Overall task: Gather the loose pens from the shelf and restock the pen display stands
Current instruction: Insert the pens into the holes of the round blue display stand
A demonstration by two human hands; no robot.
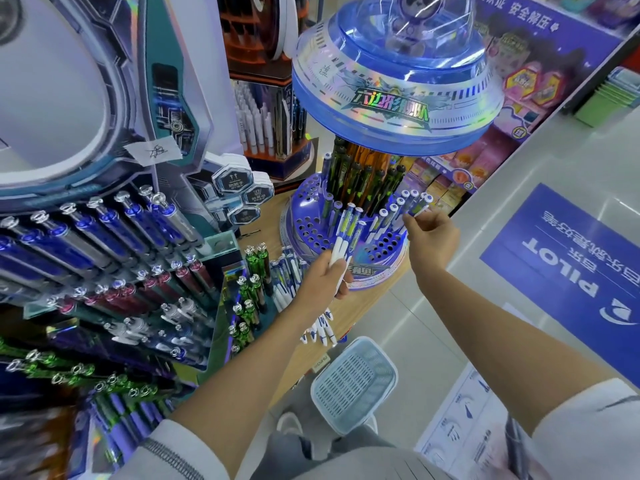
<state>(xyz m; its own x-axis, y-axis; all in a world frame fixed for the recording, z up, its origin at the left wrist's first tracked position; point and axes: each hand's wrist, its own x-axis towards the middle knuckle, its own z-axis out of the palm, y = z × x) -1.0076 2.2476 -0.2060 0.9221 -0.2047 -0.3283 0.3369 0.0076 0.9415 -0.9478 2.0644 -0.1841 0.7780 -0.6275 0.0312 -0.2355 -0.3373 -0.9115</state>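
Head view is dominated by the round blue pen stand (311,233), whose perforated base is only partly stocked. Dark pens are packed round the core, a short row of white-capped pens stands along the right rim, and many holes are left vacant. The stand is set on the wooden shelf (363,306). In front of it, a bundle of white-and-blue pens (341,247) is gripped upright in the curled fingers of the left hand (320,282). A single pen (419,209) is pinched at the fingertips of the right hand (433,237), just beside the rim row; whether it is seated yet cannot be told. A few loose pens (322,329) are left lying at the shelf edge below the left wrist. Restocking is judged begun but far from finished, with gathering also incomplete.
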